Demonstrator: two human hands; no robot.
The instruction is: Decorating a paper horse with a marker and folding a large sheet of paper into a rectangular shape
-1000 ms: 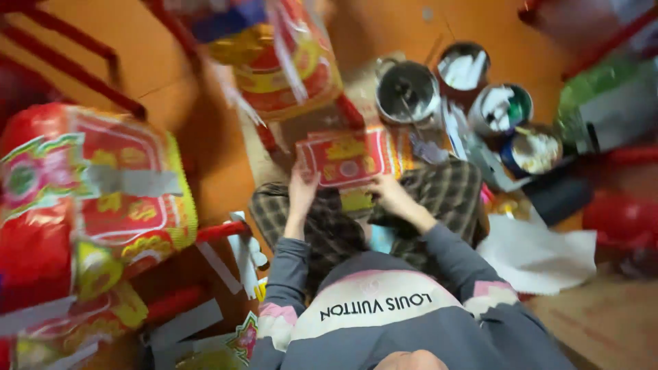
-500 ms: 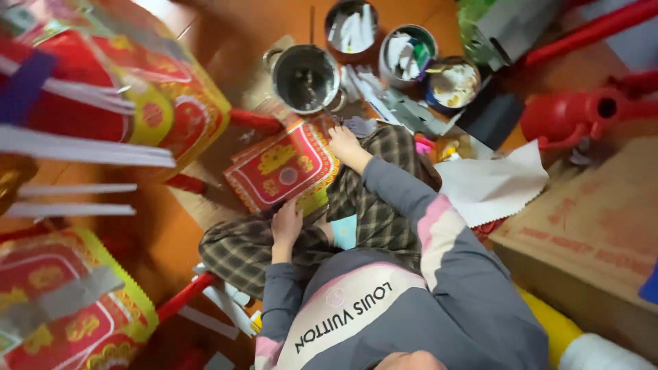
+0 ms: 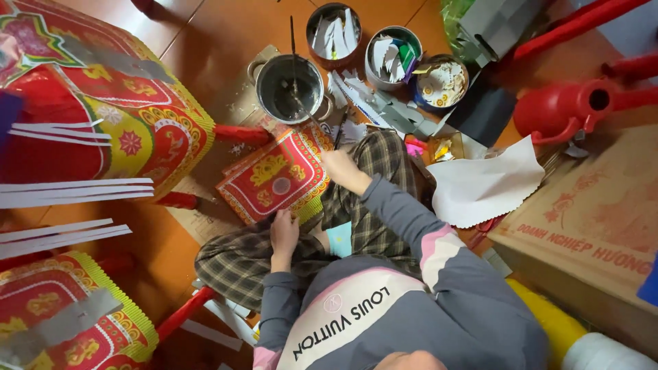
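Note:
I sit on the floor with a flat red paper panel, printed in gold and edged in yellow-green, lying across my checked trouser legs. My left hand grips the panel's near edge, fingers curled on it. My right hand rests on the panel's right corner, holding it down. Both arms wear grey sleeves.
A metal pot with a stick in it stands just beyond the panel. Three tins of paper scraps sit behind it. Big red decorated paper forms fill the left. A white paper sheet, a cardboard box and a red plastic piece lie right.
The view has swung, so the pot and tins now sit higher and more central. The panel has turned slightly. My right hand shifted from its far corner to its right corner; my left stays on it.

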